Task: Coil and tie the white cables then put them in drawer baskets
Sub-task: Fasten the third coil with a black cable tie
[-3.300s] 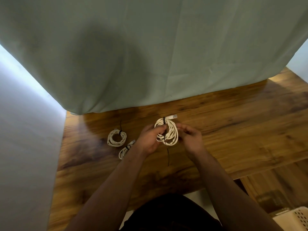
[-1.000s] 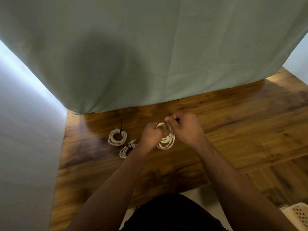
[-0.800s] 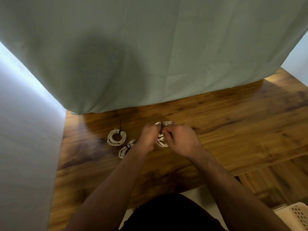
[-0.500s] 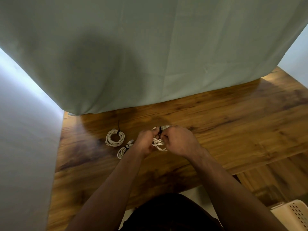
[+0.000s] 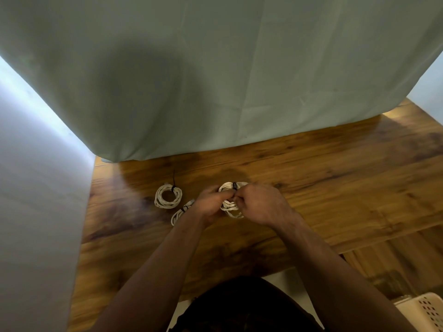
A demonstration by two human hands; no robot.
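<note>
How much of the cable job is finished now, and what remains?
Done: the far coil and near coil lie on the table, each with a black tie. In hand: left hand and right hand hold a third coil, black tie round its top. Left: finish that tie, then put all three in the basket.

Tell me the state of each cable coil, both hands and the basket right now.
Held coil: wound, black tie round its top.
Left hand: fingers curled on held coil.
Right hand: pinching held coil.
Round coil: tied, lying on the table.
Narrow coil: tied, partly behind left wrist.
Basket: mostly out of frame, contents unseen.
</note>
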